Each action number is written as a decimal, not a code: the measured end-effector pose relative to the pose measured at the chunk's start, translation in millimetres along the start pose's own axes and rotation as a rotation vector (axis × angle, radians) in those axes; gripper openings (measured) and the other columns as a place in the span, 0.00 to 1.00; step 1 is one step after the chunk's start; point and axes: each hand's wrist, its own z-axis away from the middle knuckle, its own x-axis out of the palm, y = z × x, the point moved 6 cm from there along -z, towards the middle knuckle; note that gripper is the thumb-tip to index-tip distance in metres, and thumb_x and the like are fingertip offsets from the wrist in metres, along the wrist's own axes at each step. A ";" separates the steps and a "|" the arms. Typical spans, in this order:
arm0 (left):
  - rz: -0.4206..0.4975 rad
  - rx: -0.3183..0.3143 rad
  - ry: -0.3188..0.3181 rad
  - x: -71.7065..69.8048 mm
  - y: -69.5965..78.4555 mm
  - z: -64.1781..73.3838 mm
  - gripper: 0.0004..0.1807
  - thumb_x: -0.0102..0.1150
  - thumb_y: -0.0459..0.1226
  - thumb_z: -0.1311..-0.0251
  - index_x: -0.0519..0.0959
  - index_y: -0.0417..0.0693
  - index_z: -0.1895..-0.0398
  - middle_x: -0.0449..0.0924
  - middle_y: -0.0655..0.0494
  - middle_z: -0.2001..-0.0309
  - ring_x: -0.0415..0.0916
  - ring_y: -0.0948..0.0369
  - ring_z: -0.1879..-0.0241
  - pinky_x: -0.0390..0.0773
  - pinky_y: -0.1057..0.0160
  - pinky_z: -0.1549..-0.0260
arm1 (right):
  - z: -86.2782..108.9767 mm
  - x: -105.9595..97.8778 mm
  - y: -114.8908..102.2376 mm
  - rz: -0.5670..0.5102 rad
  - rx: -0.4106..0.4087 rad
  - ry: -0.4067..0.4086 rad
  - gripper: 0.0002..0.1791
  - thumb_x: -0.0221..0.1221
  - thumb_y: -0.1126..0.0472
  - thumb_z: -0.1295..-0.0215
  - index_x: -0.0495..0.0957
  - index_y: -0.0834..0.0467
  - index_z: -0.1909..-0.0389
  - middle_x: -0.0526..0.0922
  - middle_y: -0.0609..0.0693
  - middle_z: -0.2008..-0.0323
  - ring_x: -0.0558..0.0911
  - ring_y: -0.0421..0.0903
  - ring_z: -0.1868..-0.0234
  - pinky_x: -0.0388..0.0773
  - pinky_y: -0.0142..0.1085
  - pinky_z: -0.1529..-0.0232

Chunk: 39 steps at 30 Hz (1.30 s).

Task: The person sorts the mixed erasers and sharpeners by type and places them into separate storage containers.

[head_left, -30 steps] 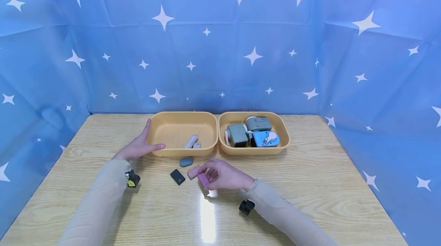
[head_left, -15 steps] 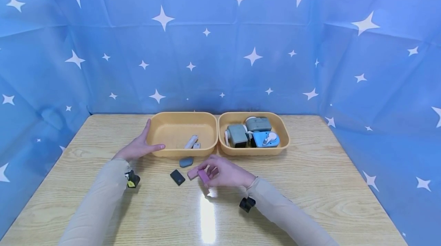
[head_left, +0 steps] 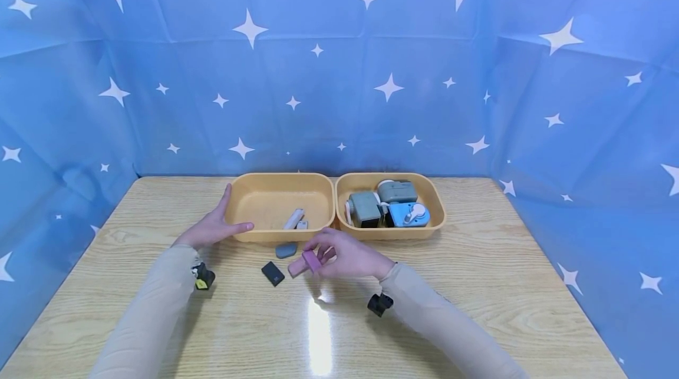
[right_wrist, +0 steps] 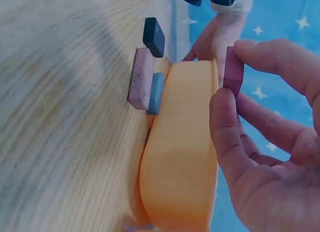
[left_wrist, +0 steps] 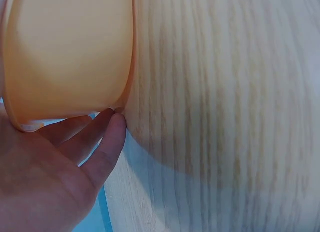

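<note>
My right hand [head_left: 347, 255] pinches a small purple rectangular block [right_wrist: 233, 70] between thumb and fingertips, raised above the table. In the head view the block overlaps the far end of a pink block [head_left: 297, 267] lying on the wood. Beside that one are a flat black block [head_left: 273, 273] and a blue-grey block [head_left: 286, 250]. At the left bin [head_left: 265, 237], my left hand [head_left: 214, 227] rests spread around its outer end, thumb at the front wall. The left wrist view shows the fingers [left_wrist: 102, 154] along the bin's end wall.
Inside the left bin lie a pale bar [head_left: 293, 218] and a small white piece [head_left: 302, 224]. A matching right bin [head_left: 392, 233] adjoins it, holding grey-green devices [head_left: 366, 209] and a blue one [head_left: 408, 214]. A blue curtain [head_left: 318, 72] with white stars hangs behind the table [head_left: 467, 308].
My right hand has lifted the purple block slightly and shifted toward the bins, and the block has turned in the fingers. The left hand keeps its place on the left bin.
</note>
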 end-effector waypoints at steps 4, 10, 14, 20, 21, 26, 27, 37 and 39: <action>-0.005 0.002 0.001 -0.2 -0.4 -0.1 0.67 0.66 0.54 0.44 0.16 0.54 0.28 0.21 0.36 0.26 0.30 0.34 0.29 0.39 0.33 0.35 | -1.3 -0.7 -0.6 0.003 0.007 -0.003 0.22 0.64 0.69 0.43 0.78 0.61 0.46 0.73 0.48 0.54 0.78 0.41 0.58 0.79 0.32 0.55; 0.001 -0.003 0.002 -0.2 -0.6 -0.1 0.67 0.66 0.54 0.44 0.16 0.55 0.28 0.22 0.36 0.26 0.31 0.34 0.29 0.40 0.33 0.35 | -2.7 -1.0 -1.6 0.007 0.006 -0.004 0.22 0.64 0.69 0.44 0.78 0.61 0.46 0.73 0.48 0.54 0.78 0.41 0.58 0.79 0.34 0.54; 0.005 -0.007 0.004 0.3 0.0 -0.3 0.66 0.66 0.52 0.43 0.16 0.54 0.28 0.22 0.36 0.26 0.31 0.34 0.29 0.39 0.34 0.35 | -4.5 -1.5 -0.9 0.015 0.006 0.003 0.22 0.65 0.69 0.44 0.78 0.60 0.46 0.73 0.48 0.53 0.78 0.41 0.57 0.79 0.35 0.54; 0.006 -0.012 0.007 0.7 -0.9 -1.5 0.67 0.66 0.53 0.44 0.17 0.55 0.27 0.22 0.36 0.26 0.31 0.34 0.29 0.40 0.34 0.35 | -7.4 -3.4 -1.3 0.019 0.022 0.014 0.23 0.66 0.67 0.45 0.78 0.57 0.46 0.73 0.47 0.53 0.78 0.40 0.57 0.78 0.33 0.54; 0.005 -0.013 0.008 0.5 -1.1 -1.4 0.67 0.66 0.53 0.44 0.17 0.55 0.27 0.23 0.36 0.26 0.31 0.34 0.29 0.40 0.34 0.35 | -8.1 -3.6 -1.6 0.015 0.024 0.015 0.23 0.66 0.68 0.45 0.77 0.57 0.46 0.74 0.47 0.53 0.78 0.41 0.57 0.78 0.33 0.54; 0.003 -0.015 0.010 -0.1 -3.2 -1.9 0.66 0.66 0.52 0.43 0.17 0.56 0.27 0.23 0.36 0.26 0.31 0.34 0.29 0.40 0.33 0.36 | -11.9 -4.5 -3.5 0.012 0.016 0.016 0.24 0.65 0.68 0.45 0.77 0.60 0.45 0.74 0.48 0.54 0.78 0.41 0.58 0.78 0.33 0.54; 0.000 -0.015 0.009 0.0 -3.9 -2.3 0.66 0.65 0.52 0.43 0.17 0.56 0.28 0.23 0.36 0.26 0.31 0.34 0.29 0.40 0.33 0.36 | -12.6 -4.7 -3.9 0.014 0.012 0.017 0.24 0.65 0.68 0.45 0.77 0.60 0.45 0.74 0.48 0.54 0.78 0.41 0.58 0.78 0.33 0.53; -0.004 -0.010 0.018 -0.6 -1.9 -1.0 0.66 0.65 0.52 0.43 0.17 0.55 0.27 0.25 0.35 0.26 0.34 0.34 0.29 0.41 0.35 0.35 | -18.5 -8.3 -4.6 -0.013 0.035 0.023 0.24 0.66 0.67 0.43 0.77 0.60 0.44 0.73 0.49 0.53 0.78 0.43 0.56 0.78 0.34 0.53; -0.002 -0.009 0.019 -0.7 -1.1 -0.3 0.66 0.66 0.52 0.43 0.17 0.55 0.27 0.25 0.34 0.26 0.34 0.34 0.29 0.42 0.35 0.35 | -20.4 -8.9 -5.3 -0.023 0.031 0.024 0.24 0.66 0.67 0.43 0.76 0.61 0.44 0.73 0.50 0.53 0.78 0.43 0.56 0.78 0.33 0.52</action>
